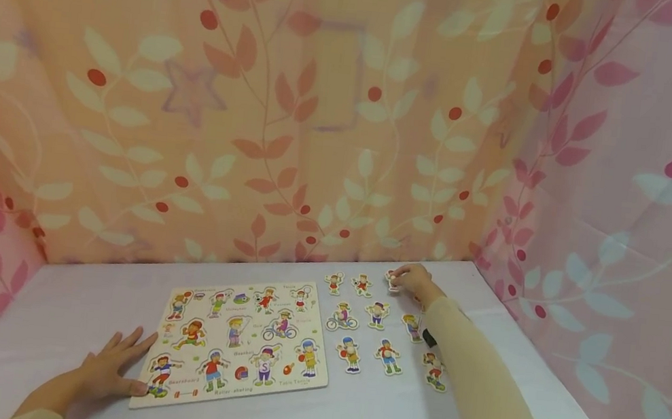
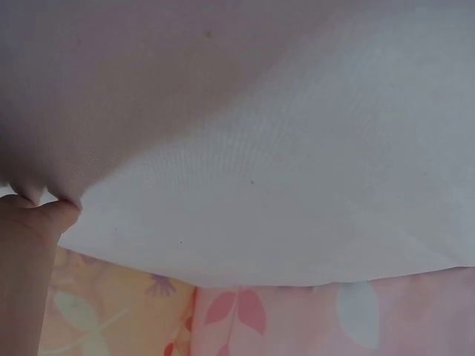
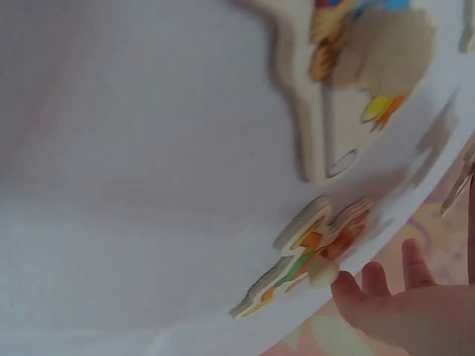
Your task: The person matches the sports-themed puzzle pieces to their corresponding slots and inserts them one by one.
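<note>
A wooden picture puzzle board [image 1: 216, 354] with children playing sports lies on the white table. Spread along its left edge is my left hand [image 1: 110, 367], fingers straight and thumb at the near left corner. In the left wrist view only part of that hand [image 2: 33, 230] shows. At the far right, my right hand [image 1: 417, 283] pinches a small puzzle piece [image 1: 391, 281], its fingertips over the middle of the piece. The right wrist view has this hand [image 3: 408, 311] at the lower right, beside a runner puzzle piece [image 3: 308, 256] with a round knob.
Right of the board lie several loose knobbed pieces in rows, among them a cyclist [image 1: 342, 317], a golfer [image 1: 412, 327], a roller skater [image 1: 389, 357] and a skateboarder [image 1: 434, 371]. My right sleeve [image 1: 478, 381] passes close over the right column. A floral curtain [image 1: 295, 130] stands behind.
</note>
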### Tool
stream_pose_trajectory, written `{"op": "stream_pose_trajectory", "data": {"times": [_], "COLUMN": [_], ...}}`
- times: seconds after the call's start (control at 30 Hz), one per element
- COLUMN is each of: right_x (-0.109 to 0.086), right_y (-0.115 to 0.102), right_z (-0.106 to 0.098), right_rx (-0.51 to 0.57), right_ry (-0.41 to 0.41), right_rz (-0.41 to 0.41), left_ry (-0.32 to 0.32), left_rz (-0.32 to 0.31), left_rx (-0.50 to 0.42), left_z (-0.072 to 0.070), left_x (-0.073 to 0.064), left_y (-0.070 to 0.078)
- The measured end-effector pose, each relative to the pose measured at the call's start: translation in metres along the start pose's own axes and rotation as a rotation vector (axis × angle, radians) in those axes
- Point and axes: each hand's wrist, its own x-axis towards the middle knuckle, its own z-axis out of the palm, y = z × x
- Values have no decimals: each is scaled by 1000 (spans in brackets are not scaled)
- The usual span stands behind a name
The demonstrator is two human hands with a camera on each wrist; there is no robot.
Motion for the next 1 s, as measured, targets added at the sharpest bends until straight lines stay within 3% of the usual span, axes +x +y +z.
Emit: {"op": "stream_pose_trajectory", "data": {"times": [0.2, 0.3, 0.63, 0.83, 1.0], "right_x": [-21, -29, -65, -81, -92], "right_y": [-11, -18, -28, -30, -28], "right_z": [1, 0, -15, -16, -12], "right_rx": [115, 170, 57, 61, 97], "right_ry": [1, -3, 10, 35, 43], "right_rz": [-89, -92, -79, -113, -126], "left_ry": [-18, -28, -42, -33, -33], "left_rz": [-8, -34, -42, -37, -37], "left_rx": [29, 54, 16, 71, 65], "left_z": [2, 2, 5, 5, 4], "left_x": [1, 1, -1, -1, 2], "left_y": [-4, -8, -6, -7, -7]}}
